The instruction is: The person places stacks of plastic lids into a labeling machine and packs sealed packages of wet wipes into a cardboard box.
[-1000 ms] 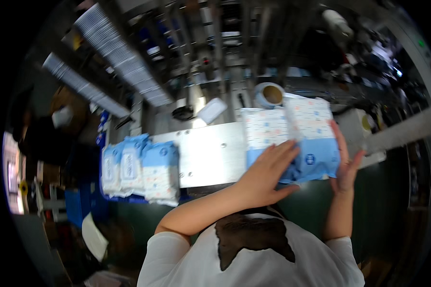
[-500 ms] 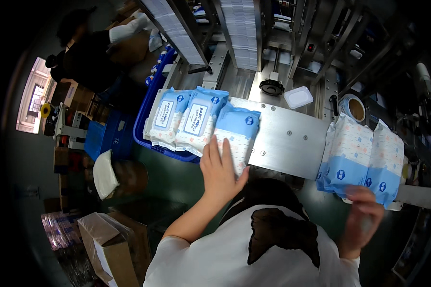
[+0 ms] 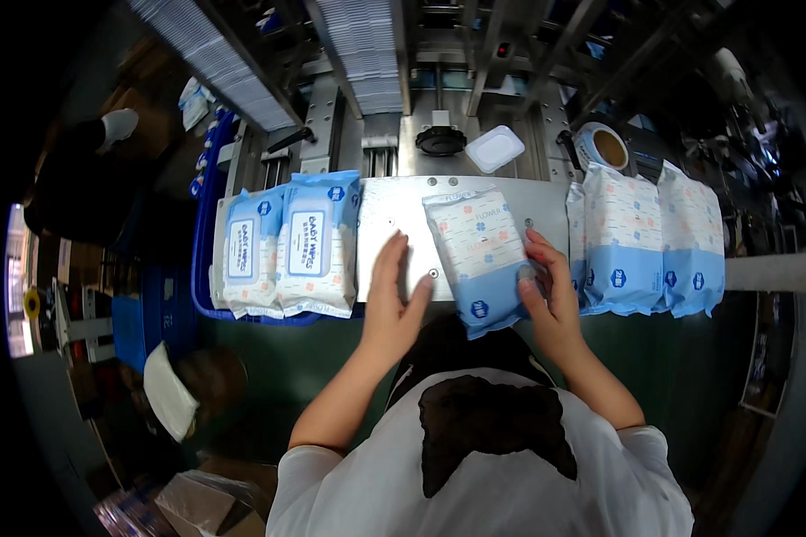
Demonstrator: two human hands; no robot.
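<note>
A white and blue soft pack of wipes (image 3: 477, 255) lies at a slant on the steel plate (image 3: 394, 219). My right hand (image 3: 551, 291) rests against its right edge, fingers on the pack. My left hand (image 3: 392, 295) hovers open just left of it, over the plate's near edge, holding nothing. Two more packs (image 3: 645, 237) lie side by side to the right. On the left, two packs with blue labels (image 3: 287, 242) sit face up in a blue crate (image 3: 206, 268).
Behind the plate stands a machine with slanted stacks of white lids (image 3: 367, 49) in chutes, a loose white lid (image 3: 495, 148) and a tape roll (image 3: 600, 148). Another person (image 3: 90, 170) in dark clothing stands far left. Cardboard boxes (image 3: 206, 501) lie below on the floor.
One pack now lies in the middle of the plate with my right hand on it. My left hand has left the labelled packs at the crate and come over beside it.
</note>
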